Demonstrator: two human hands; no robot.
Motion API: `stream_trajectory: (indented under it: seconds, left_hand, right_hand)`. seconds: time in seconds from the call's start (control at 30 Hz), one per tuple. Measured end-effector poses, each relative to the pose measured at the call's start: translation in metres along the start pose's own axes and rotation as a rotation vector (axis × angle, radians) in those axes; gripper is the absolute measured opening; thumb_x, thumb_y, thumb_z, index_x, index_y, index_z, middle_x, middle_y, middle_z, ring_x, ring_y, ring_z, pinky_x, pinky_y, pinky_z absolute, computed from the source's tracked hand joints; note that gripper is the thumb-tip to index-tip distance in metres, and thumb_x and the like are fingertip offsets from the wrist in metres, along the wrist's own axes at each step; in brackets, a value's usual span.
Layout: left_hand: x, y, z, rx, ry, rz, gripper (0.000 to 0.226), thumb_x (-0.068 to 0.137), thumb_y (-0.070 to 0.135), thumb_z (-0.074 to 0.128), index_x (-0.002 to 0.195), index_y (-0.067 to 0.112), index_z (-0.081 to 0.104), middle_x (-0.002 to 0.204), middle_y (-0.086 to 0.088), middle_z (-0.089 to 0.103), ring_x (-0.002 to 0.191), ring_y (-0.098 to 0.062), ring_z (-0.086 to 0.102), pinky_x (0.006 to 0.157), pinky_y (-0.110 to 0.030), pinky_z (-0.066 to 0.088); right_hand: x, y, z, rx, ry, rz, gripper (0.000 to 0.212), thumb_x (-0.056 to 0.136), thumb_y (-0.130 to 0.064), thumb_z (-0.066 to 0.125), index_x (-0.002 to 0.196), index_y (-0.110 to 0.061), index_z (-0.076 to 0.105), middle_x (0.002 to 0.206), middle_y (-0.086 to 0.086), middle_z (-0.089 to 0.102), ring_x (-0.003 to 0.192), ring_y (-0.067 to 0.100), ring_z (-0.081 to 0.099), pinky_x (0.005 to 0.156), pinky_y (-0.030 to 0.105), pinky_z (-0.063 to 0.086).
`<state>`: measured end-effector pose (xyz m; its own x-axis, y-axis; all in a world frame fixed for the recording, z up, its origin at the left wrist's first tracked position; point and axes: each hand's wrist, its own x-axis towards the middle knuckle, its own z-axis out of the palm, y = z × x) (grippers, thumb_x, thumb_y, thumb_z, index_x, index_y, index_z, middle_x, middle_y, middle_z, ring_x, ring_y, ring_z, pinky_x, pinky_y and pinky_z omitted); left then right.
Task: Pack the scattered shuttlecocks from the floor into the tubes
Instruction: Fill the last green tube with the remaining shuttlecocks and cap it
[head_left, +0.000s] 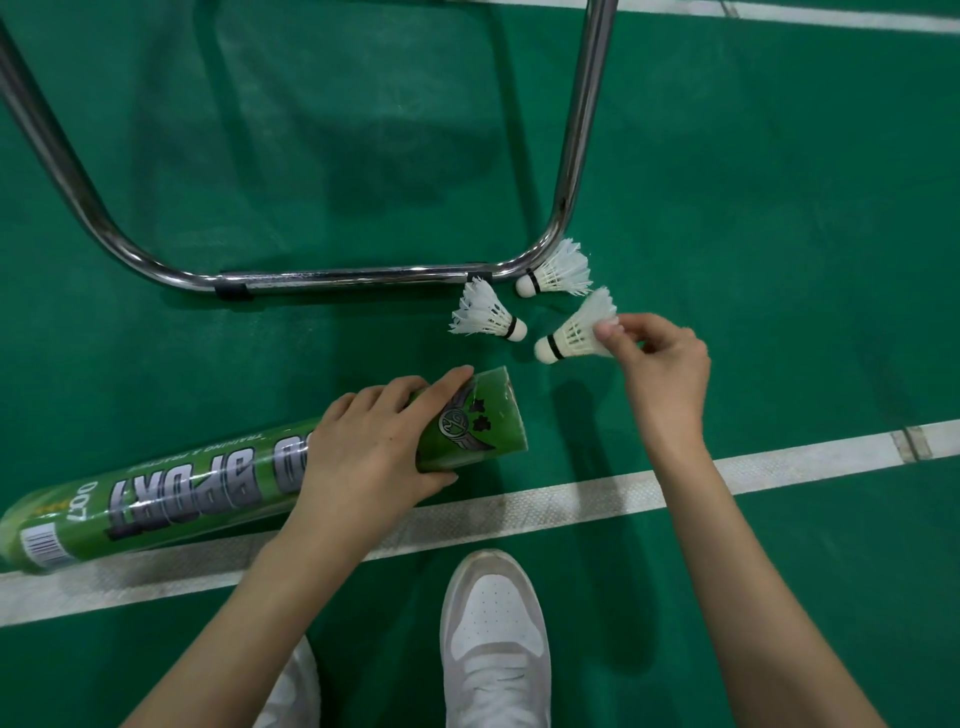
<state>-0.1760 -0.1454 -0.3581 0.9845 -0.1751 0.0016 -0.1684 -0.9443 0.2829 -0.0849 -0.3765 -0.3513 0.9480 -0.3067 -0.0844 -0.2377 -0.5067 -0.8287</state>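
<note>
the left hand (371, 447) covers the green tube's (156, 493) middle lettering; its 8 o'clock end runs off frame. the metal frame (332, 278) leaves at 12 o'clock.

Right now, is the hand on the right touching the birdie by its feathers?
Touching. The head view shows the right hand pinching the feather skirt of the nearest shuttlecock between its fingertips, with no gap.

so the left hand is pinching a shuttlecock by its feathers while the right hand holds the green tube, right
Not quite: the hands are swapped. In the head view, the right hand pinches the shuttlecock by its feathers, and the left hand holds the green tube near its open end.
</note>
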Motion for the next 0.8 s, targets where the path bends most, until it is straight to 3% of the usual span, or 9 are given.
stream_trajectory:
  seconds: [0.1,0.23,0.33,0.43,0.57,0.8]
  left_hand:
    - [0.001,0.000,-0.003,-0.011,0.020,-0.004,0.101,0.049,0.047,0.085,0.137,0.034,0.037,0.107,0.000,0.064,0.087,-0.027,0.063,0.075,-0.038,0.050]
    - [0.000,-0.001,-0.006,-0.023,0.033,-0.008,0.100,0.051,0.046,0.085,0.137,0.035,0.035,0.107,0.000,0.063,0.087,-0.027,0.063,0.075,-0.039,0.050]
    - [0.000,-0.001,-0.008,-0.021,0.040,-0.021,0.099,0.051,0.046,0.084,0.137,0.034,0.036,0.107,0.000,0.063,0.088,-0.027,0.062,0.076,-0.039,0.049]
    - [0.001,-0.001,-0.010,-0.023,0.046,-0.028,0.097,0.052,0.046,0.084,0.136,0.034,0.038,0.107,0.000,0.063,0.089,-0.027,0.062,0.076,-0.039,0.049]
    - [0.003,-0.003,-0.013,-0.038,0.040,-0.029,0.094,0.054,0.047,0.082,0.136,0.033,0.038,0.107,0.000,0.063,0.090,-0.027,0.063,0.075,-0.040,0.049]
    - [0.004,-0.003,-0.015,-0.041,0.049,-0.027,0.093,0.055,0.047,0.082,0.136,0.033,0.038,0.108,0.000,0.063,0.090,-0.027,0.062,0.075,-0.039,0.049]
  right_hand:
    - [-0.033,-0.019,-0.010,0.177,-0.017,0.008,0.011,0.079,-0.024,0.072,0.071,-0.028,0.066,0.076,0.000,0.064,0.075,0.009,0.056,0.073,0.018,0.043]
    - [-0.070,-0.035,0.003,0.366,-0.229,0.073,0.012,0.079,-0.014,0.070,0.072,-0.022,0.065,0.066,-0.007,0.066,0.066,0.006,0.060,0.069,0.017,0.048]
    - [-0.092,-0.040,0.019,0.414,-0.338,0.078,0.007,0.086,-0.020,0.061,0.080,-0.019,0.065,0.073,-0.008,0.067,0.072,0.004,0.061,0.070,0.017,0.048]
    - [-0.103,-0.042,0.027,0.485,-0.359,0.093,0.012,0.085,-0.034,0.062,0.089,-0.023,0.062,0.078,-0.016,0.065,0.080,0.000,0.059,0.073,0.014,0.046]
    - [-0.108,-0.042,0.032,0.285,-0.351,0.071,0.040,0.069,-0.018,0.080,0.092,-0.038,0.054,0.096,-0.013,0.062,0.095,0.000,0.055,0.083,0.013,0.044]
    - [-0.099,-0.048,0.031,0.355,-0.300,0.071,0.062,0.062,0.001,0.080,0.098,-0.038,0.048,0.070,-0.006,0.054,0.071,0.001,0.057,0.073,0.011,0.043]
